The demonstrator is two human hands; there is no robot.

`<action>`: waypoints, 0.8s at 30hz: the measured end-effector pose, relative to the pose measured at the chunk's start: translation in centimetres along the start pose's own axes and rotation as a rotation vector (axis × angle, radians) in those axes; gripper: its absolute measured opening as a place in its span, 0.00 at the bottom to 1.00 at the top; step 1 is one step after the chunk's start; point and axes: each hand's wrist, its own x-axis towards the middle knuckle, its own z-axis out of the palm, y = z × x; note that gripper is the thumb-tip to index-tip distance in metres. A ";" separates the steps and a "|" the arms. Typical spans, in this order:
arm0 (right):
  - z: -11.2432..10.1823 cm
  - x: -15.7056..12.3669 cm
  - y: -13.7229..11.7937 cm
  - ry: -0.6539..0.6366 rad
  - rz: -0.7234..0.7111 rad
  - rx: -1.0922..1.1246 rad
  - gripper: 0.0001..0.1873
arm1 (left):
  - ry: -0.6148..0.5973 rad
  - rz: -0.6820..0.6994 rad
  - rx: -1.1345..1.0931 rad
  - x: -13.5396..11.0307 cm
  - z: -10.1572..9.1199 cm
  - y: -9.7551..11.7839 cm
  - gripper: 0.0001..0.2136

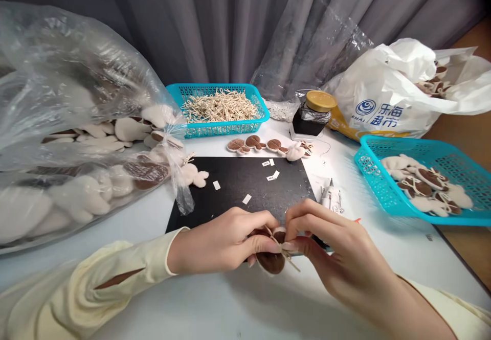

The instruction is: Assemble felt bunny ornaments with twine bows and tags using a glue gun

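Note:
My left hand (222,243) and my right hand (330,250) meet at the near edge of a black mat (238,186). Together they pinch a small brown-and-white plush mushroom piece (272,262) with a tan string bow (282,248) on it. Both hands' fingers are closed on the piece and the bow. Small white paper tabs (247,198) lie scattered on the mat beyond my fingers.
A clear bag of plush pieces (76,140) fills the left. A teal basket of tan bows (218,107) stands behind the mat, beside a row of mushroom pieces (264,145) and a gold-lidded jar (312,115). A teal basket of pieces (422,181) and white shopping bag (383,94) sit right.

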 end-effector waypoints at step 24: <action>-0.7 0.7 2.2 0.069 -0.160 -0.230 0.07 | 0.176 -0.156 -0.583 0.9 0.9 -1.1 0.13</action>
